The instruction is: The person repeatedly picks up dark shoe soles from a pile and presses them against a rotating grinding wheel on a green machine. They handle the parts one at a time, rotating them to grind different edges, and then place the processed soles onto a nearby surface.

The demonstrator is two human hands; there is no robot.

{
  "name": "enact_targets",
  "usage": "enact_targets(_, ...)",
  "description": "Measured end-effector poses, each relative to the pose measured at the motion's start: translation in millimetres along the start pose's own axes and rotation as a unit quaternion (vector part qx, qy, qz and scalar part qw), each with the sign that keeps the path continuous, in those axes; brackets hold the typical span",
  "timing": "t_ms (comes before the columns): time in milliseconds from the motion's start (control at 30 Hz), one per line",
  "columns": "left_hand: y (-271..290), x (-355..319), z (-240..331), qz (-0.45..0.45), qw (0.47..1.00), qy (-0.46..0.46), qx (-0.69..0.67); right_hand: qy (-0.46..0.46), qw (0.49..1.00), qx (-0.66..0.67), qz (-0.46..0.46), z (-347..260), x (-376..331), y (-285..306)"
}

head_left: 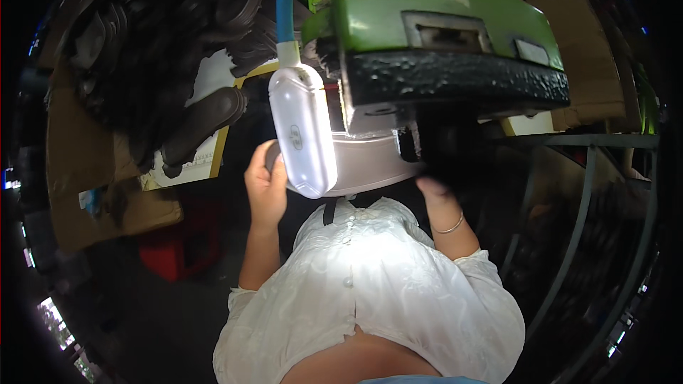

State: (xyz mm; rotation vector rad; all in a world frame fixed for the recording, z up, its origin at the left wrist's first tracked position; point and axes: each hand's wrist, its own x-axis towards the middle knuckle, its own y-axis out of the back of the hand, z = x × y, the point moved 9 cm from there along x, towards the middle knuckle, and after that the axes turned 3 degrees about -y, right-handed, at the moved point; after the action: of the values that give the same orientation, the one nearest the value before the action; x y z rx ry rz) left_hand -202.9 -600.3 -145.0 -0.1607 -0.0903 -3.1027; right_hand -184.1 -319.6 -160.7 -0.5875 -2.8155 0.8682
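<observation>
My left hand (267, 183) is closed, thumb and fingers curled round the end of a grey-brown piece beside a white lamp (304, 131). The lamp hides most of that piece, so I cannot make out what it is. A pale curved guard or tray (366, 163) runs between my hands, below the head of a green machine (441, 18). My right hand (432, 188) is beside the right end of this curve. Shadow and blur hide its fingers, and whether it holds anything cannot be seen.
Dark brown shoe soles (203, 124) lie heaped at the left, one on a yellow-edged sheet (203, 163), around a cardboard box (67, 135). A blue hose (285, 0) carries the lamp. A red stool (181, 245) stands lower left; a metal frame (573, 235) rises at right.
</observation>
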Motion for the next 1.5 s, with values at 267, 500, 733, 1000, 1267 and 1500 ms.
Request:
enact_targets(267,51.8,2.0,-57.5,0.009,0.989,0.147,-0.019,-0.028,0.950,-0.213,-0.226,21.0,-26.7,-60.9)
enact_targets(500,-30.6,-38.4,-97.9,-0.265,0.944,0.141,0.140,-0.130,0.933,-0.164,-0.293,14.4,-10.9,-78.7)
enact_targets(733,-150.5,-96.1,-100.0,-0.518,0.834,0.114,0.152,-0.085,0.871,-0.365,-0.318,-19.9,-0.4,-114.0)
enact_targets(1000,-57.9,40.9,-17.4,-0.149,0.932,-0.149,0.294,0.235,0.889,-0.359,0.158,-117.1,57.1,68.2)
enact_targets(1267,101.0,125.5,-44.3,-0.113,0.816,-0.052,0.565,0.056,0.943,-0.252,0.210,-87.8,92.0,154.5)
enact_targets(1500,128.1,83.7,24.5,0.195,0.742,-0.360,0.531,0.162,0.932,-0.275,0.173,-64.9,65.6,109.6)
